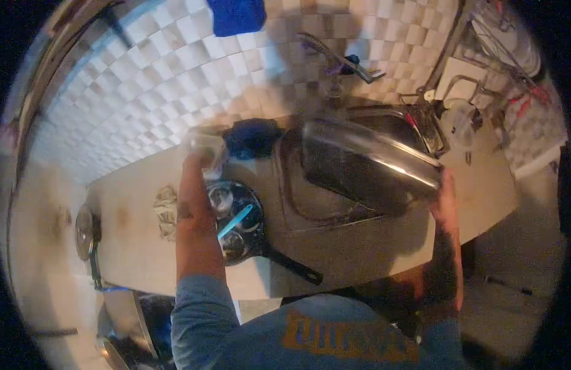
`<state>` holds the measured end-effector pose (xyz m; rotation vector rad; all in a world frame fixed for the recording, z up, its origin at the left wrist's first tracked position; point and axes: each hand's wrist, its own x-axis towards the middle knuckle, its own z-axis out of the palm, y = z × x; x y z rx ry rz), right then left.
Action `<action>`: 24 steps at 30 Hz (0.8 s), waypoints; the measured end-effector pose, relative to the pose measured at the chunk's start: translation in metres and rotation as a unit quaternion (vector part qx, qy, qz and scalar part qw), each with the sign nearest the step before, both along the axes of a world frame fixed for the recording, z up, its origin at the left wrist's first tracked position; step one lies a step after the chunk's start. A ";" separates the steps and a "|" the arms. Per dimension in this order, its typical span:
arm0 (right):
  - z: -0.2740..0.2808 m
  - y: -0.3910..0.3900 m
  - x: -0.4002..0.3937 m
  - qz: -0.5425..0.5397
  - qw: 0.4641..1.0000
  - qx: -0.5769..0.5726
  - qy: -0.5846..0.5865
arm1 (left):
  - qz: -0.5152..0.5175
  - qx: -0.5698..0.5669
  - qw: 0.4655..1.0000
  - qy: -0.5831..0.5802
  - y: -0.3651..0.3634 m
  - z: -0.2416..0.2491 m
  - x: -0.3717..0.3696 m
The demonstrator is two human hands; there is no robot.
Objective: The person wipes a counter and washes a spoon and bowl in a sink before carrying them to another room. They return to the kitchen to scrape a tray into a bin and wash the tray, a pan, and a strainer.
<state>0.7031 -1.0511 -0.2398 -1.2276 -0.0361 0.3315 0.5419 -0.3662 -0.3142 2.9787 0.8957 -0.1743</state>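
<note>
Pale worktop (131,216), tiled wall (230,74) behind. My right hand (444,198) has fingers clamped on a metal pan (372,157), tilted over the sink (287,200). Left hand (199,159) at a probable container (213,148); blur hides its fingers.

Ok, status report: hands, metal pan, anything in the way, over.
Right hand gripping metal pan over sink. Left hand at pale container, grip blurred. Loaded frying pan beside sink, possible obstacle.
</note>
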 end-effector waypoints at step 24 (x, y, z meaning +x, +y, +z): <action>0.079 0.113 -0.019 0.043 0.938 -0.261 -0.224 | -0.066 -0.132 0.701 -0.698 -0.328 0.005 0.113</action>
